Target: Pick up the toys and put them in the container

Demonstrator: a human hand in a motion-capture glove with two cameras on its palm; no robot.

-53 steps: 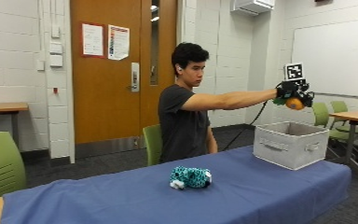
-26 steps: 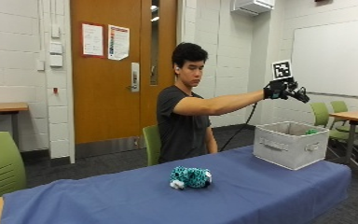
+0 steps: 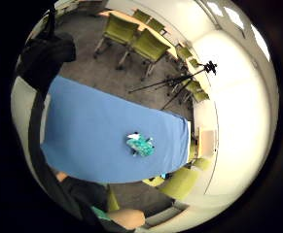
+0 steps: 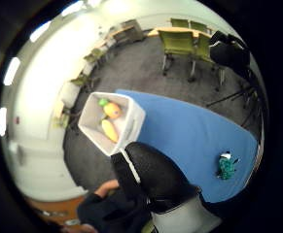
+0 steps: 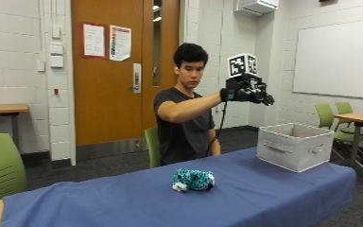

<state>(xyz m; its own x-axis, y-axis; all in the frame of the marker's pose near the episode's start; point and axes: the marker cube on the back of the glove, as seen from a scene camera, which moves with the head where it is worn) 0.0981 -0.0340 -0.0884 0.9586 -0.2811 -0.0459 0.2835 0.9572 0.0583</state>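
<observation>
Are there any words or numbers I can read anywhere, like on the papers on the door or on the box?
No text can be read.
Two papers on the door: print too small and blurred.
Container: no label visible.
Teal toy: no writing visible.
Whiteboard: nothing readable.

from the outside view the container shows only its walls; its inside is hidden behind the near rim. the thumb side palm view looks down into it, yet the toys there are too small to name: an orange one, a yellow one and something green, perhaps toy fruit. the gloved right hand is raised, and its palm faces away from the outside camera. the teal plush toy is too blurred to tell what animal it is. the table is cut off at the outside view's lower edge.
</observation>
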